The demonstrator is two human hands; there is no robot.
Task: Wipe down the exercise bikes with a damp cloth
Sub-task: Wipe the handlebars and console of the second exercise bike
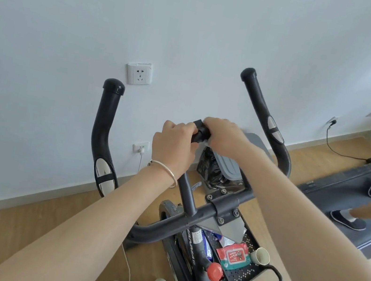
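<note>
A pale wall (201,19) and a wooden floor (16,222) fill most of the room. Off to the right lies a dark treadmill (334,189), and someone else's shoe (348,221) is planted on its deck. Right in front of the person stands the exercise bike (196,241), close to the wall, with its black handlebar (105,126) curving up on both sides.

A grey centre post (186,192) rises from the crossbar, and both hands meet at its top. The left hand (173,148), a thin bangle (166,170) on its wrist, has its fingers curled round the post's upper end. The right hand (222,134) is closed over a small black fitting (200,130) there, touching the left. I can't tell whether either hand holds a cloth.

Lower down, a perforated black basket (274,277) on the frame holds a red pack of wet wipes (233,255) and a paper cup (261,255). A red knob (214,270) sits just beside it.

On the wall is a white socket (139,74).
</note>
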